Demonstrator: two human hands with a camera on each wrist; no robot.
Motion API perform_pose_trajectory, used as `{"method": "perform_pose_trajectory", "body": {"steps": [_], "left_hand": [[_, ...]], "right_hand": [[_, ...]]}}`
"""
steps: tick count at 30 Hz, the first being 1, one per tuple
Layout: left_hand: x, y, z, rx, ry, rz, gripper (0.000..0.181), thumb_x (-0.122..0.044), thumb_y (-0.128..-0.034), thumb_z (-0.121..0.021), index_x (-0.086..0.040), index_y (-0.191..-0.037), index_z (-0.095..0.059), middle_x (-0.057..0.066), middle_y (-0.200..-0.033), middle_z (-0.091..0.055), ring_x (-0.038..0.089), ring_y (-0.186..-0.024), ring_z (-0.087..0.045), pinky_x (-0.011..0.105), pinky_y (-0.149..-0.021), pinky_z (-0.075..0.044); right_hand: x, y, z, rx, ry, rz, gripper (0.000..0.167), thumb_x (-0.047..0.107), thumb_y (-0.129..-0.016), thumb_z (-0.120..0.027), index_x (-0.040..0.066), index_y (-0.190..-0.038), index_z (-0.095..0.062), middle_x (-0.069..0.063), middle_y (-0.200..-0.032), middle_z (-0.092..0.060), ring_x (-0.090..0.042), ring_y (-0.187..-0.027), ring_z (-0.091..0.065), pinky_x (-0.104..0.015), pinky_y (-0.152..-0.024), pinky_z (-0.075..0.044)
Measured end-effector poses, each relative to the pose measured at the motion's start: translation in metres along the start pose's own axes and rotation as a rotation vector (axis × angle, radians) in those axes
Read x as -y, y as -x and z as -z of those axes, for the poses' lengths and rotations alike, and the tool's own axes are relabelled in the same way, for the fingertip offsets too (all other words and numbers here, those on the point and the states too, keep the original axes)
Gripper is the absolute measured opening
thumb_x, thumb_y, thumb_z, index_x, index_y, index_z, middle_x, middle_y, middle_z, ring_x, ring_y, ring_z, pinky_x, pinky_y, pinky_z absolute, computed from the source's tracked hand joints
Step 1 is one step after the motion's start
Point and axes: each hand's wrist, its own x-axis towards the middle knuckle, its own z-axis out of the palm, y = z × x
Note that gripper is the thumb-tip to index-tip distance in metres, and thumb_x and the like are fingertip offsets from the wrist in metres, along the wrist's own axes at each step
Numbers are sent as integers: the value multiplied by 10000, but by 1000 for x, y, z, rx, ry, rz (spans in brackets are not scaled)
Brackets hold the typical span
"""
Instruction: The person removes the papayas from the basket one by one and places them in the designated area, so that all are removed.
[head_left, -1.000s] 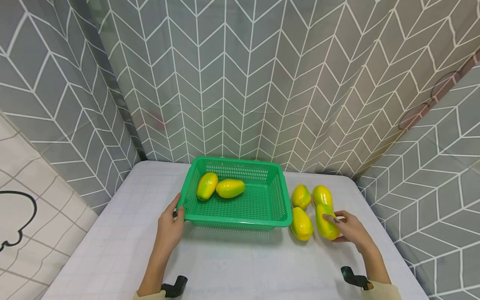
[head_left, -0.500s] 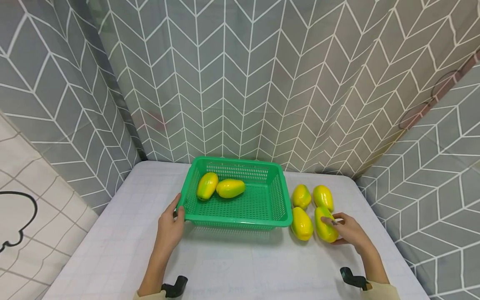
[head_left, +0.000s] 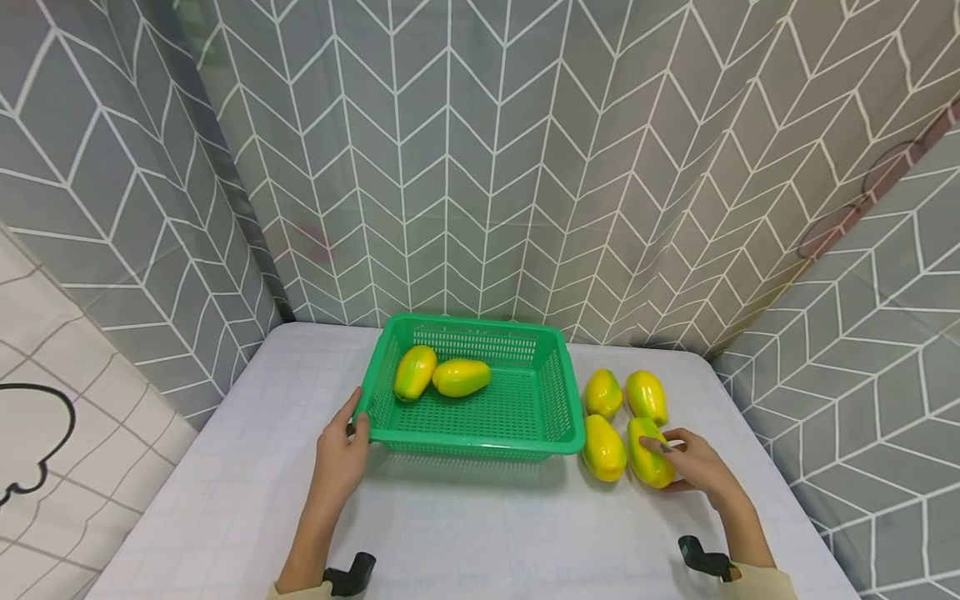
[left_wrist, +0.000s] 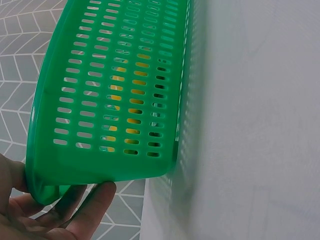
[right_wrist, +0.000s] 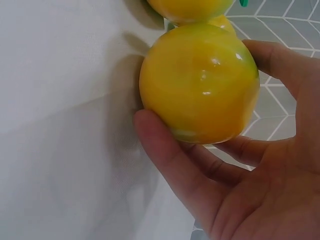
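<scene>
Grey curtain (head_left: 465, 167) with white chevron lines at twelve o'clock, similar grey cloth (head_left: 877, 400) at three, white gridded sheet (head_left: 105, 433) at nine, pale tabletop (head_left: 480, 525) towards six.

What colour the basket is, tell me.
The basket is green, best seen in the head view.

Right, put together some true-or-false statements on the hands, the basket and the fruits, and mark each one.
1. The left hand grips the rim of the green basket near a corner. True.
2. The basket holds three fruits. False: it holds two, an upper-left fruit and a fruit beside it.
3. The right hand holds a yellow-green fruit outside the basket. True.
4. In the head view, the fruits outside the basket are on its left. False: the three unheld fruits and the held one are on its right.
</scene>
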Motion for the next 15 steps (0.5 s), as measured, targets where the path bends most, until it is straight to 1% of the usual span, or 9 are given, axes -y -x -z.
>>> {"method": "perform_pose_trajectory", "body": {"steps": [9,15], "left_hand": [[0,0,0,3,2,2,544,-169,-1136,-380,-55,-1664,-317,226,-1708,-352,504,-1411,-542,599,-1064,-552],[0,0,-1,-3,1,0,543,-167,-1135,-379,-53,-1663,-319,226,-1707,-355,501,-1410,-543,598,-1066,-551]], "right_hand": [[-1,-1,-2,-1,6,-14,925,627,-1011,-593,-121,-1503,-364,-423,-1402,-498,-335,-1044,-670,-389,-803,-665],[-1,-2,-2,8,22,-11,923,630,-1019,-577,-125,-1501,-355,-418,-1380,-511,-338,-1048,-673,-409,-808,-665]]}}
